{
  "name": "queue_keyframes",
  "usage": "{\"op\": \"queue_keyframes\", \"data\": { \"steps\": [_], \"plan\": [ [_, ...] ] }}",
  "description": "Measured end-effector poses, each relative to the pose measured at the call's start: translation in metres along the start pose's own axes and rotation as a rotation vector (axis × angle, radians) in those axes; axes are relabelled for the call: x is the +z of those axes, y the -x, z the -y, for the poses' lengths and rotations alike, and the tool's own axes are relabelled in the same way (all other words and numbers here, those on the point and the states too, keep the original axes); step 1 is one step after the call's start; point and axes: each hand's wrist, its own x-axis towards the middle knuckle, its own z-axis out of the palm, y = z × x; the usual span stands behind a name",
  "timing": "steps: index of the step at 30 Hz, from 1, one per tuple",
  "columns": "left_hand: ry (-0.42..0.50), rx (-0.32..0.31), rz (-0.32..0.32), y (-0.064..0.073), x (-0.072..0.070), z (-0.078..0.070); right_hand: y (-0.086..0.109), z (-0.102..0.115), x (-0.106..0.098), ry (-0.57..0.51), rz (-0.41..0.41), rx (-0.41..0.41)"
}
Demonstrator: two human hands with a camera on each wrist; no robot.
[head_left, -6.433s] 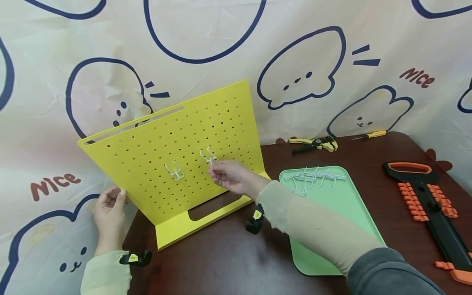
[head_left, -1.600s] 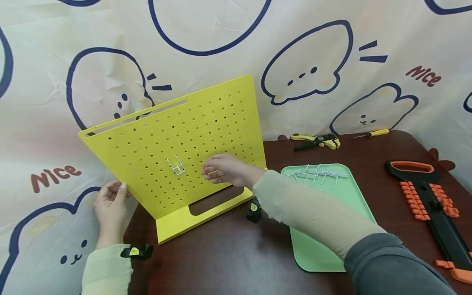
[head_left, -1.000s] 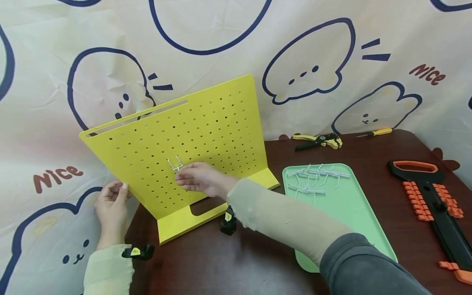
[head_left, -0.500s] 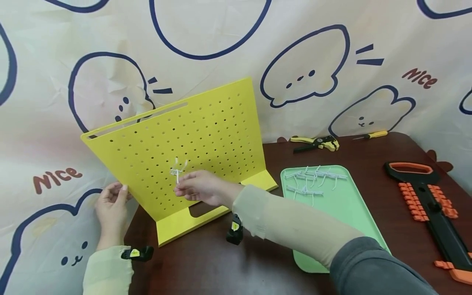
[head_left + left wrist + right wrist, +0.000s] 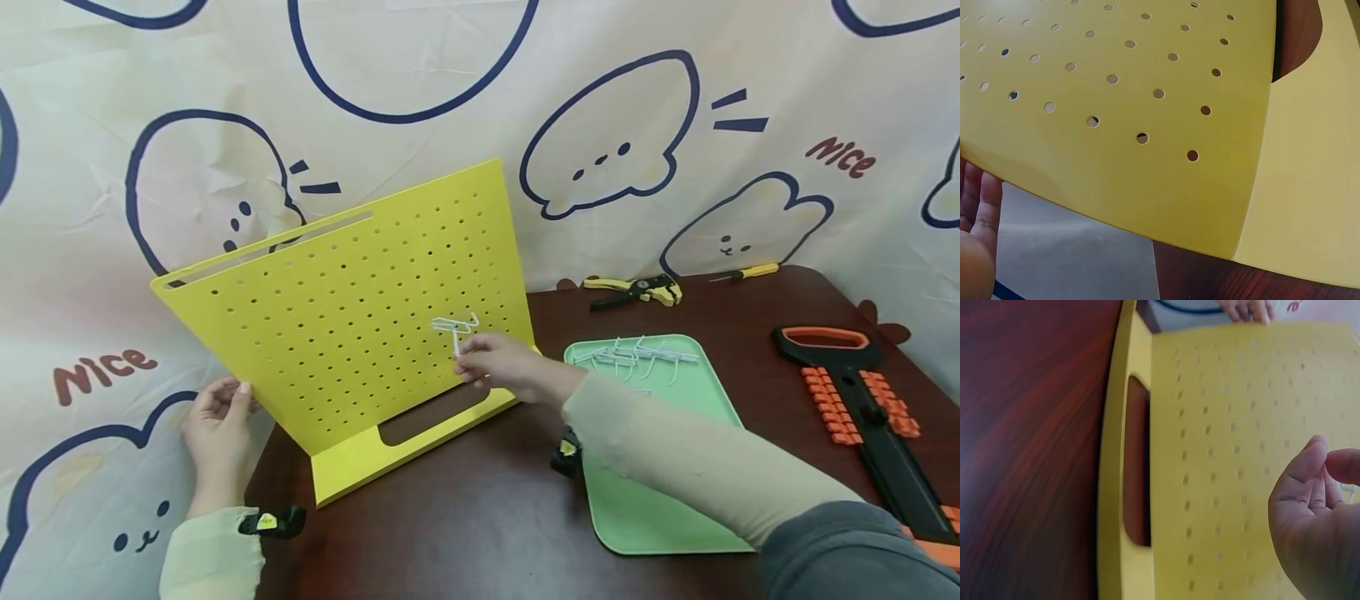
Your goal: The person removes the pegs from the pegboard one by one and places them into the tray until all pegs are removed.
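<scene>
A yellow pegboard (image 5: 352,333) stands tilted back on its base, and no hook hangs on its visible face. My left hand (image 5: 219,442) grips its left edge, thumb on the front side and fingers partly behind. That hand also shows at the edge of the left wrist view (image 5: 977,225). In front of the board's lower right, my right hand (image 5: 504,365) pinches a white wire hook (image 5: 455,326) by its stem, prongs up and away from the board. The right wrist view shows the right hand (image 5: 1319,512) covering most of the hook.
A green tray (image 5: 675,517) at the right holds several white hooks (image 5: 633,354) and lies partly under my right forearm. Behind it are yellow-black wire strippers (image 5: 637,292) and a yellow-handled screwdriver (image 5: 753,272). A black-and-orange tool (image 5: 862,417) lies at the far right.
My right hand has taken the last hook off the pegboard and carried it right, toward the tray. The other hook seen earliest has left the board too. My left hand stays on the edge.
</scene>
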Motion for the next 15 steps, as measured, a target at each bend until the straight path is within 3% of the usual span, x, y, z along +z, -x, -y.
{"op": "queue_keyframes", "data": {
  "steps": [15],
  "plan": [
    [0.041,-0.007,0.004,0.001,0.0,0.0,0.056,-0.027,-0.108,0.181,-0.194,-0.02]
  ]
}}
